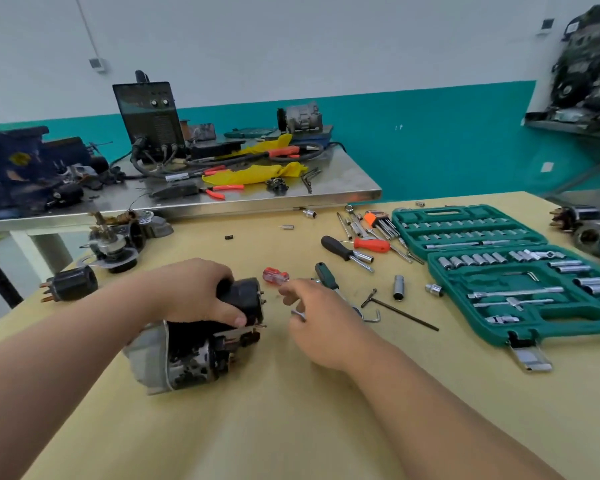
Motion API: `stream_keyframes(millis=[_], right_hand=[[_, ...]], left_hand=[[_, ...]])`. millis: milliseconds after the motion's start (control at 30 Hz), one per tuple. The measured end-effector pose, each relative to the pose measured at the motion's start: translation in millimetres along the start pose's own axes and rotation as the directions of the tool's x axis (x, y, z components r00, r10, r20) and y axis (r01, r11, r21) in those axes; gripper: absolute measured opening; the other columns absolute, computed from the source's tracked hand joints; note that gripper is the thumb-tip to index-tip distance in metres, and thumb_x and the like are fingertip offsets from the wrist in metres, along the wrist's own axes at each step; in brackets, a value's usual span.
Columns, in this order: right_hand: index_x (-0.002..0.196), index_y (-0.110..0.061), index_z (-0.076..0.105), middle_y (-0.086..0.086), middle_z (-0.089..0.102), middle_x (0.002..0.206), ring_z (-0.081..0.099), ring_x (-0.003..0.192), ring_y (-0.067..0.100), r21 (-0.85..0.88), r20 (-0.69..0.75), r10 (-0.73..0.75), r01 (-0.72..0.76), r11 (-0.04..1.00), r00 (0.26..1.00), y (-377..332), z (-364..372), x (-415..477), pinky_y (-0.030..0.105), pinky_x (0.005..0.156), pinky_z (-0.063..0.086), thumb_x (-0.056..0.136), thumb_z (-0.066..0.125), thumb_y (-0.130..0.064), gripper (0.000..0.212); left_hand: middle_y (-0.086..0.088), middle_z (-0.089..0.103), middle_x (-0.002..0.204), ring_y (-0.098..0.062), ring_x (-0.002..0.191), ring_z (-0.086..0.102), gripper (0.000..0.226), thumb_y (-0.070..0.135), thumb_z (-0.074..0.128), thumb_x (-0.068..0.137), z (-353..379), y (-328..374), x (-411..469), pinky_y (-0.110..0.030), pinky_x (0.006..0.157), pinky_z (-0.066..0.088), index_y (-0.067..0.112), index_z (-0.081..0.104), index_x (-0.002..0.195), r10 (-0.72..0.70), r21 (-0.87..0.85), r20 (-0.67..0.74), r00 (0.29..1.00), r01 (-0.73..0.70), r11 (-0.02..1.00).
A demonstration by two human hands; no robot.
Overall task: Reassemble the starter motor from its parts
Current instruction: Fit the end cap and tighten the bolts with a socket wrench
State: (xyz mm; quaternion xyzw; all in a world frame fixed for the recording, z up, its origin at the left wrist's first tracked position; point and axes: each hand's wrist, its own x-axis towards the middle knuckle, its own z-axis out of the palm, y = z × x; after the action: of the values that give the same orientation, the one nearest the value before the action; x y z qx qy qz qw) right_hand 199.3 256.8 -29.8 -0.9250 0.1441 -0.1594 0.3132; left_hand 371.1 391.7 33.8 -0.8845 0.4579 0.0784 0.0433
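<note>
Starter motor (194,355), a partly assembled unit with a grey cast-metal nose housing and a black body open at its end, lies on its side on the pale yellow wooden table (291,427), near the front edge and left of centre. The left hand (194,292) grips it from above, fingers and thumb curled round the black upper cylinder (245,294). The right hand (323,320) hovers just right of the motor with its fingers loosely bent. A small bright metal piece (298,314) shows at its fingertips, but whether it is pinched cannot be told. Just beyond this hand lie a red clear-handled screwdriver (274,274) and a green-handled ratchet (326,275). An open green plastic socket-set case (499,271) sits to the right, and a black cylinder with copper pins (71,284) to the left.
</note>
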Motion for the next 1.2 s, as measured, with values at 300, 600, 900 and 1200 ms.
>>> stream_keyframes(millis=[300,600,900,1200], right_hand=[[0.123,-0.026,0.056,-0.006,0.061,0.121,0.058,0.105,0.014,-0.109,-0.176,0.229,-0.25,0.962,0.957,21,-32,12,0.036,0.091,0.05,0.094,0.049,-0.024,0.03],[0.077,-0.043,0.07,-0.015,0.072,0.076,0.065,0.083,0.0,0.79,0.027,0.254,-0.176,0.587,0.967,-65,15,24,0.033,0.077,0.049,0.079,0.026,-0.076,0.055],[0.088,-0.025,0.071,-0.003,0.074,0.083,0.069,0.08,0.015,0.296,-0.076,0.149,-0.121,0.948,0.986,-24,-19,62,0.039,0.078,0.054,0.097,0.033,-0.048,0.045],[0.099,-0.037,0.069,-0.012,0.071,0.092,0.067,0.081,0.007,0.515,0.001,-0.052,0.044,0.856,0.999,-20,-13,37,0.023,0.068,0.053,0.094,0.045,-0.032,0.025]], left_hand=[[0.023,0.052,0.087,0.004,0.078,0.05,0.061,0.066,0.075,0.051,-11,-19,-31,-0.017,0.059,0.038,0.038,0.048,0.098,-0.225,-0.444,-0.628,0.745,-0.106,0.89],[0.022,0.052,0.093,0.01,0.089,0.05,0.06,0.066,0.071,0.05,9,10,-27,-0.01,0.068,0.034,0.035,0.051,0.098,-0.102,-0.451,-0.691,0.716,-0.317,0.834],[0.017,0.06,0.088,-0.003,0.078,0.06,0.059,0.061,0.077,0.051,7,-8,-36,-0.021,0.062,0.045,0.04,0.05,0.099,-0.146,-0.57,-0.473,0.869,-0.175,0.802],[0.032,0.064,0.088,0.011,0.081,0.061,0.046,0.057,0.075,0.045,5,1,-41,-0.009,0.06,0.047,0.057,0.058,0.087,-0.298,-0.706,-0.669,0.681,-0.456,0.542]])
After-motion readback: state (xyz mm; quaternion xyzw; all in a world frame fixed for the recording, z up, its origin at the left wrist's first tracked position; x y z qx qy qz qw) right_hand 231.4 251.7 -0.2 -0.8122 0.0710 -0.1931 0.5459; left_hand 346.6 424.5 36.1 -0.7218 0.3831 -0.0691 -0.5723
